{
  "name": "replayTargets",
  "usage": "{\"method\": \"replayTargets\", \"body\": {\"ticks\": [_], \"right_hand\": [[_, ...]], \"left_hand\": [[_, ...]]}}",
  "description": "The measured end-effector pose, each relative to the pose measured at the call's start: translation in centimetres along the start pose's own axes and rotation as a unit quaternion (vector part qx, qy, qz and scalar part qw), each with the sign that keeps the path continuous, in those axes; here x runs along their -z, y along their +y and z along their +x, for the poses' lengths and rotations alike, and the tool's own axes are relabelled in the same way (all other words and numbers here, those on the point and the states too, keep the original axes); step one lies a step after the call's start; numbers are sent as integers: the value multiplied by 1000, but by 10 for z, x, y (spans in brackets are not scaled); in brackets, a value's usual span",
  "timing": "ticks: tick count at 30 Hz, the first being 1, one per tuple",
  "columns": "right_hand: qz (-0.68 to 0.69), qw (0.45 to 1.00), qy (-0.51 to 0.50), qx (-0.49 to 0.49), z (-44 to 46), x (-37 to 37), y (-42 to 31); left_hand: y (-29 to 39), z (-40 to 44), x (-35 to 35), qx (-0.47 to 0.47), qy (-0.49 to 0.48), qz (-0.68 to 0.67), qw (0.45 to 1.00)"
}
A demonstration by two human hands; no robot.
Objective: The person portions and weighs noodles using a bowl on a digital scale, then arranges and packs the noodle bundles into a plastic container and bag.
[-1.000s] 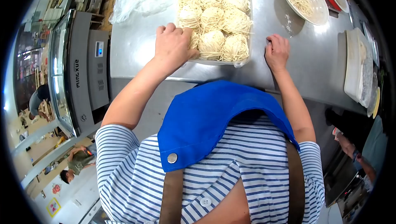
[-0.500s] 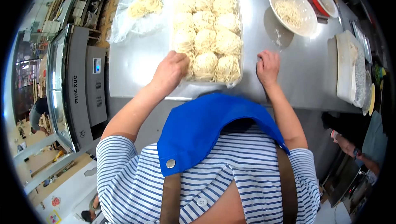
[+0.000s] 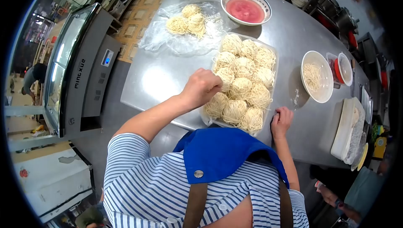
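Near the table's (image 3: 155, 81) front edge, the left hand (image 3: 202, 87) curls above a tray (image 3: 275, 66) of noodle nests (image 3: 244, 65) (twelve), the right hand (image 3: 281, 121) just beside it.

Lighting bright. White glare sits on the surface (image 3: 157, 87) at left; soft shadow lies left of the white noodle bowl (image 3: 312, 79). Fisheye distortion bends the edges; corners black, periphery soft.
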State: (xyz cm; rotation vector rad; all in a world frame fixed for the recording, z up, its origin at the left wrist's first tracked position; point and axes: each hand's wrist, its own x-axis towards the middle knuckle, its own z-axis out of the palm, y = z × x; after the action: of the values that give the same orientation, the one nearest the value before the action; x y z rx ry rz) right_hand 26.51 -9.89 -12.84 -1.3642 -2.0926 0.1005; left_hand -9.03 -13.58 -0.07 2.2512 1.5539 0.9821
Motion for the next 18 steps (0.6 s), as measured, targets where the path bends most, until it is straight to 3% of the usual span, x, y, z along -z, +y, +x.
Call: {"method": "replayTargets", "body": {"ticks": [5, 7, 9, 11, 13, 15, 16, 17, 18], "right_hand": [[-29, 1000, 1, -6, 2, -1, -3], [-38, 999, -2, -7, 3, 0, -4], [-46, 999, -4, -5, 3, -1, -3], [-2, 999, -6, -32, 0, -3, 1], [11, 997, -42, -57, 5, 2, 9], [23, 994, -75, -77, 17, 7, 12], [98, 977, -37, -183, 26, 9, 11], [173, 943, 3, -285, 38, 11, 7], [184, 946, 26, -267, 56, 18, -7]], "left_hand": [[22, 16, -14, -108, 43, -56, 992], [26, 16, -20, -187, -116, 54, 974], [19, 16, -16, -189, -130, 40, 972], [4, 21, -13, -147, -36, 9, 988], [-23, 33, 11, 17, -42, -108, 993], [-78, 33, 16, 30, 20, 14, 999], [-110, 29, 8, 30, 90, 179, 979], [-136, 22, 7, 28, 124, 260, 957], [-163, 15, 5, 33, 159, 339, 927]]}}
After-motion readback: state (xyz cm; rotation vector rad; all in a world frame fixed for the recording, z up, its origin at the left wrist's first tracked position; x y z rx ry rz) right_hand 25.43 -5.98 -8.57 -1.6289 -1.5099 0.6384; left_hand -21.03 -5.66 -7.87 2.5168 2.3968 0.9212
